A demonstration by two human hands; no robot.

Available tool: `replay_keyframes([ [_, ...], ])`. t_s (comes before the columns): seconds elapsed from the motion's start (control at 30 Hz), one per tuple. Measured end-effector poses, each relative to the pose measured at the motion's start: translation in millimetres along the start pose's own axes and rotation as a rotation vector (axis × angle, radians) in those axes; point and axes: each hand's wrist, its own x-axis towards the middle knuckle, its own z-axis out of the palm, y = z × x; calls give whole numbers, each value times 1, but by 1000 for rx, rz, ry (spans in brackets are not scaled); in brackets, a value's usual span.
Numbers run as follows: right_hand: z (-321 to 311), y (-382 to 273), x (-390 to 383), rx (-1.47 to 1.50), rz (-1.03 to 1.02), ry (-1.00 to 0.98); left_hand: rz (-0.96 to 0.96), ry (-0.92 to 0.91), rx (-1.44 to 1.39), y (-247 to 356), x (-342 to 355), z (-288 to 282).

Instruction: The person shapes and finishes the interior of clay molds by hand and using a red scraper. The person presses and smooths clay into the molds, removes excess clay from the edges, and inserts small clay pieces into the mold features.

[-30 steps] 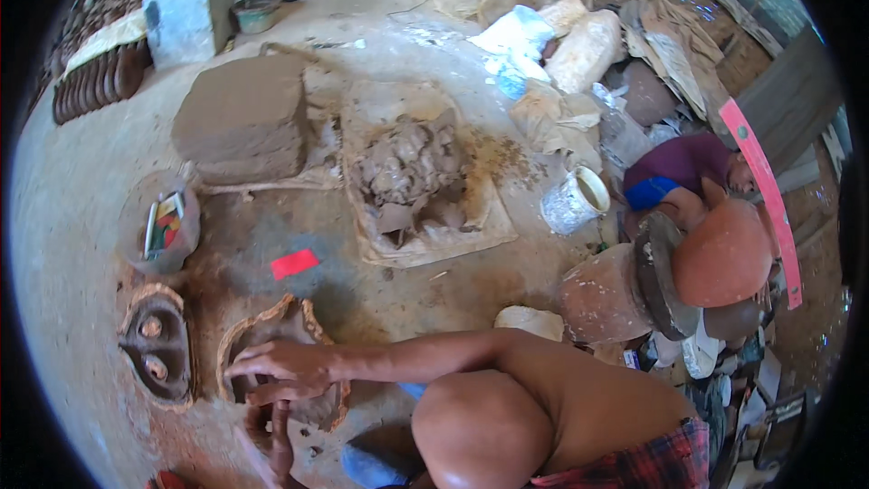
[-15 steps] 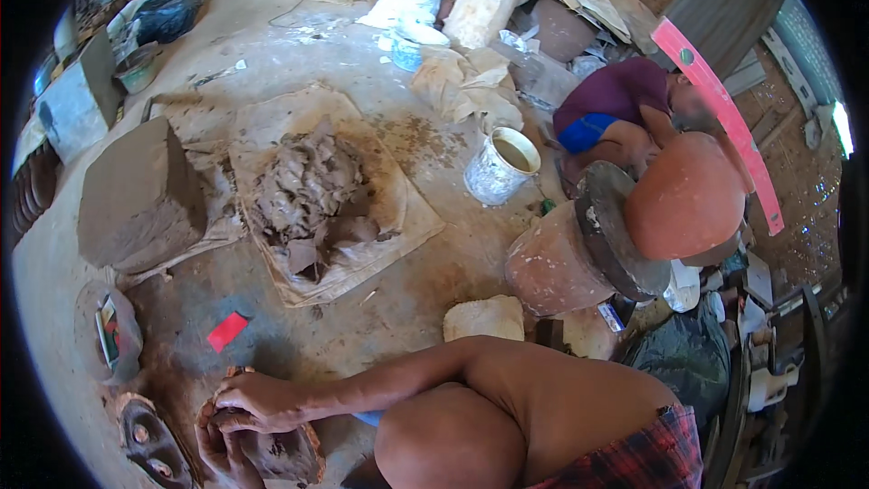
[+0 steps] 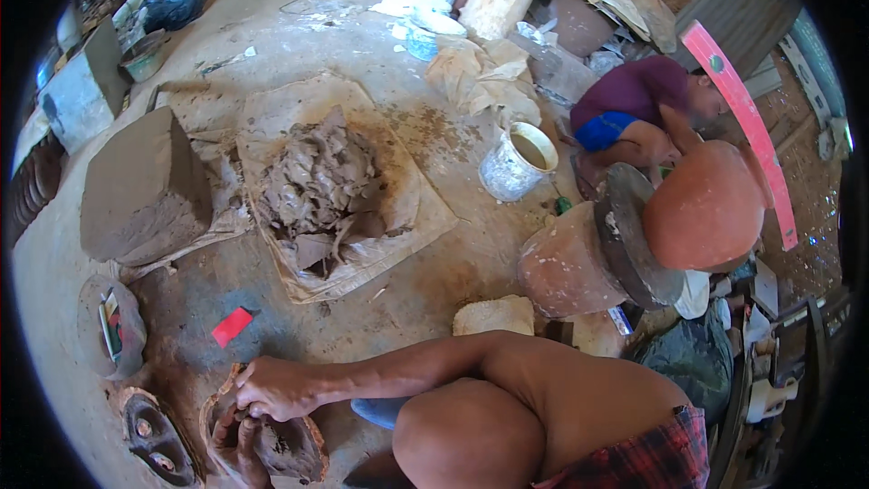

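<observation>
Nearest, at the lower edge, a person's bent bare knee stands beside an outstretched arm. At lower left lies a shallow open mould with a rough orange-brown rim, lined with dark wet clay; both hands work at its left part. The right hand arches over the rim, fingers curled close together, tips down toward the clay. The left hand rises from below, fingers slightly apart, meeting the right fingertips. Whether either pinches clay cannot be told.

Pressing this clay probably calls for light, even fingertip pressure, with the left hand backing the wall so that it neither thins nor cracks; the rough rim seems a useful guide for thickness.

Just left sits a second mould with two round knobs. Beyond are a cloudy plastic bowl of small tools and a flat red card. Farther off, a large grey-brown clay block stands near a ragged clay heap on tan sacking. At far right, a co-worker in a purple shirt crouches behind a round terracotta pot.
</observation>
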Motion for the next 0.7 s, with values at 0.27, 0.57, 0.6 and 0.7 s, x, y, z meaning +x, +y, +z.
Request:
replay_keyframes([
  [0.27, -98, 29, -14, -259, 56, 699, -169, 145, 184, 0, -26, -57],
  [0.57, -187, 118, -84, -736, 454, 908, -200, 788, 422, -112, -100, -165],
  [0.6, -187, 124, -88, -732, 454, 902, -167, 843, 486, -110, -105, -162],
  [0.7, -198, 150, -102, -784, 523, 940, -391, 728, 303, -112, -99, -142],
])
